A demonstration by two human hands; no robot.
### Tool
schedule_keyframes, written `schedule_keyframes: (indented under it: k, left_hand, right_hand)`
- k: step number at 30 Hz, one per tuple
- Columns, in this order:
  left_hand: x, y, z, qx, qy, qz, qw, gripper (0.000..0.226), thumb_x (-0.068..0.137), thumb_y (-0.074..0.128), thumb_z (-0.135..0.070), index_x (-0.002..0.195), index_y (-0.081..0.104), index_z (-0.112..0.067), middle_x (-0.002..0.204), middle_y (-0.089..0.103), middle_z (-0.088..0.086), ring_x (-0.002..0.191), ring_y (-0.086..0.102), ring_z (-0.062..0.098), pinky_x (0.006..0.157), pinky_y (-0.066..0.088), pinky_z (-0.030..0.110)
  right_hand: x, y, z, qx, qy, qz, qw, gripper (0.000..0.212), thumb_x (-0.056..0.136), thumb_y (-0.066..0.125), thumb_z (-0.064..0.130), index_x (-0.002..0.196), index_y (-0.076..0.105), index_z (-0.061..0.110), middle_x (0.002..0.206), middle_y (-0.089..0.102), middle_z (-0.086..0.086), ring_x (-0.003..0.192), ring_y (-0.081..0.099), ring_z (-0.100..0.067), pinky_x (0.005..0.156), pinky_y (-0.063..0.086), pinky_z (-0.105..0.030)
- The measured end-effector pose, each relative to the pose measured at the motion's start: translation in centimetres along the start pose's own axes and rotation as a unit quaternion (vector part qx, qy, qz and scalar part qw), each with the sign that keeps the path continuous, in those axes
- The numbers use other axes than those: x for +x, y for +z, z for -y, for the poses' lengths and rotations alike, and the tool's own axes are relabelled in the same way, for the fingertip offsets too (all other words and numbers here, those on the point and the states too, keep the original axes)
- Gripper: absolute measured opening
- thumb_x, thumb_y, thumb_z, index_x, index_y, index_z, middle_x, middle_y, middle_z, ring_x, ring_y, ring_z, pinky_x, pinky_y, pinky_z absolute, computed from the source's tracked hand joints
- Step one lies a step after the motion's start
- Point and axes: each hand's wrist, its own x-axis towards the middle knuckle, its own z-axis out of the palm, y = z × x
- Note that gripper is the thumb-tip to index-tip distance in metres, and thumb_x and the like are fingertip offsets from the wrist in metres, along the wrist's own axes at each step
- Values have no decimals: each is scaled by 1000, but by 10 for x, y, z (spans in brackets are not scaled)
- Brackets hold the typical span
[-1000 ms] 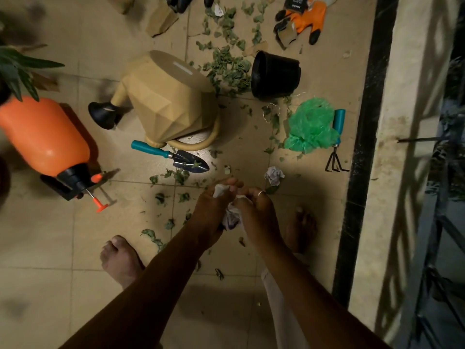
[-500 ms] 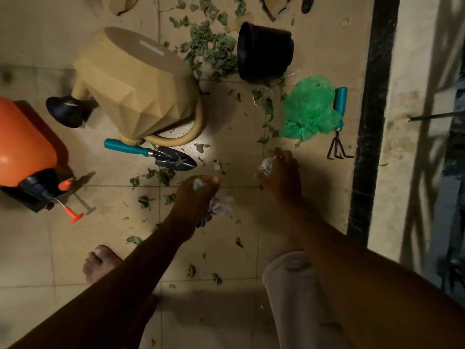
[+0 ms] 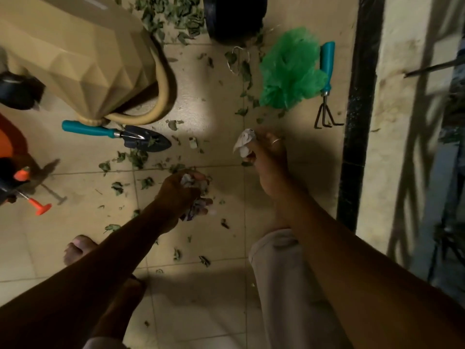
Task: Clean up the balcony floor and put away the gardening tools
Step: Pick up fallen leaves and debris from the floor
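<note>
Right hand [image 3: 270, 157] grip tight on paper ball [image 3: 243, 146]; left hand [image 3: 181, 195] grip full of scraps [image 3: 195, 197]. Squeeze both, then drop into green bag [image 3: 289, 71].

Balcony floor [image 3: 221, 122] seen from above: watering can [image 3: 83, 54] at upper left, its looped handle toward the centre; trowel [image 3: 118, 136] lying on the floor just in front of the can, blade pointing right; sprayer [image 3: 15, 177] at the left edge, in front of the can; pot [image 3: 235, 17] at top centre, with scattered leaves [image 3: 173, 13] between it and the can; bag [image 3: 289, 71] in front of and to the right of the pot, lying over the handle of the hand rake [image 3: 327, 84], whose tines point toward the viewer; raised kerb [image 3: 359, 117] running along the right, beside the rake; more leaves strewn across the floor centre, in front of the trowel
</note>
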Motion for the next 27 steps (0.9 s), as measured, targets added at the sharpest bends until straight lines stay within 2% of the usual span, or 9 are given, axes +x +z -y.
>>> schedule_keyframes:
  k: [4,8,11,13,18,20,22,24,27]
  left_hand:
    - [-1,9,-21,27,36,-42,998,19,93,52,7,84,57,-9,60,58,10,62,53,31,53,42,31]
    - [-2,12,-48,-35,72,-88,993,13,98,57,-10,91,62,-19,71,56,12,57,51,23,47,41,27]
    - [-7,11,-61,-83,68,36,994,41,99,52,-57,84,70,-23,74,60,13,59,57,25,56,46,31]
    - [-11,7,-59,-90,53,104,989,53,98,44,-64,96,73,-19,85,60,26,72,59,31,68,50,42]
    - [-15,-27,-36,-194,53,95,975,34,103,49,-33,97,64,-3,94,70,20,84,73,31,72,61,41]
    - [-17,-38,-28,-205,38,57,976,23,98,58,-23,100,60,0,97,69,22,84,71,34,69,62,41]
    - [-16,-45,-20,-201,15,-7,980,8,98,56,-6,91,60,-6,86,69,18,77,70,35,65,61,42]
    - [-13,-50,-14,-197,1,-64,978,23,97,51,5,83,60,-12,73,66,13,69,68,31,62,59,40]
    - [-7,-66,-2,-176,17,-76,981,24,97,52,7,83,58,-11,68,61,11,64,65,30,51,53,30]
  right_hand:
    - [-18,-2,13,83,31,86,992,32,83,64,14,113,68,4,97,76,-9,89,72,-22,74,58,-35]
    - [-35,8,27,-19,-14,135,991,18,94,67,10,110,73,9,97,78,-4,92,74,-16,78,58,-28]
    - [-58,30,29,-157,-42,185,969,20,94,70,25,111,76,18,97,78,4,87,73,-7,69,54,-18]
    - [-73,49,25,-181,-45,214,959,23,95,68,31,113,76,18,96,78,2,87,74,-9,64,56,-19]
    - [-76,83,14,-229,1,251,941,23,90,63,25,90,75,5,87,73,-19,87,72,-36,77,61,-55]
    - [-73,90,9,-273,-52,253,927,24,89,61,17,91,74,-3,85,71,-20,84,70,-36,78,60,-50]
    - [-69,96,-1,-329,-98,205,917,18,87,63,15,77,75,4,72,70,-9,69,68,-19,62,58,-38]
    - [-62,101,-6,-365,-103,126,917,19,92,61,16,75,70,14,71,65,1,66,61,-7,57,47,-25]
    - [-35,110,-22,-489,-161,74,854,32,95,57,24,123,68,16,118,66,-4,107,63,-19,82,49,-26]
